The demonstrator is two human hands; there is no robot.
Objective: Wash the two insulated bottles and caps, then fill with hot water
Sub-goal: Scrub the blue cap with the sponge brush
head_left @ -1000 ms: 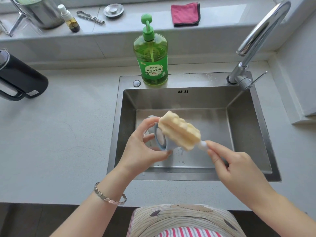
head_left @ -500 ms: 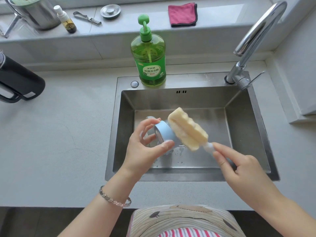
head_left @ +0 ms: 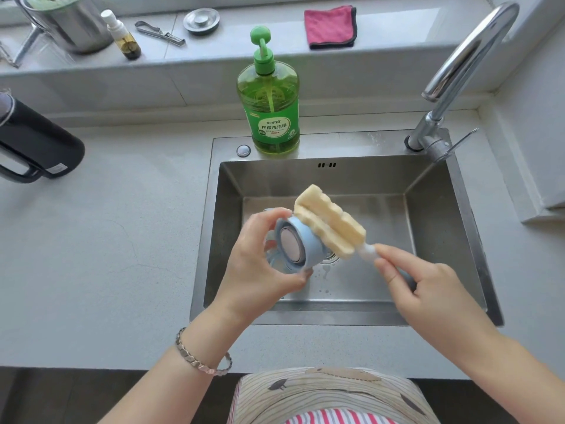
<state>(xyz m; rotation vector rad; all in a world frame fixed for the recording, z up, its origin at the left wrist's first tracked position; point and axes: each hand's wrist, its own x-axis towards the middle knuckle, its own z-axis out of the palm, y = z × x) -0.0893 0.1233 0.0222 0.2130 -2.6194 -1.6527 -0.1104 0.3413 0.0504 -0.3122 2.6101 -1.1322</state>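
Note:
Over the steel sink [head_left: 443, 209], my left hand [head_left: 256, 270] grips a light blue bottle cap [head_left: 298, 246], its inner side with a grey seal turned toward me. My right hand [head_left: 428, 289] holds the handle of a sponge brush [head_left: 330, 221]. The yellow sponge head lies against the cap's right side. A black insulated bottle [head_left: 36, 145] with a handle lies on the counter at the far left, partly cut off by the frame edge.
A green dish soap pump bottle [head_left: 269, 99] stands behind the sink, the chrome tap [head_left: 458, 65] at the back right. On the sill sit a pink cloth [head_left: 331, 26], a sink strainer [head_left: 201, 21], a peeler [head_left: 160, 33], a small dropper bottle [head_left: 123, 38] and a steel pot [head_left: 70, 22].
The cap has been turned in my left hand so its inner side faces me. The sponge head has slid from the cap's front to its right side.

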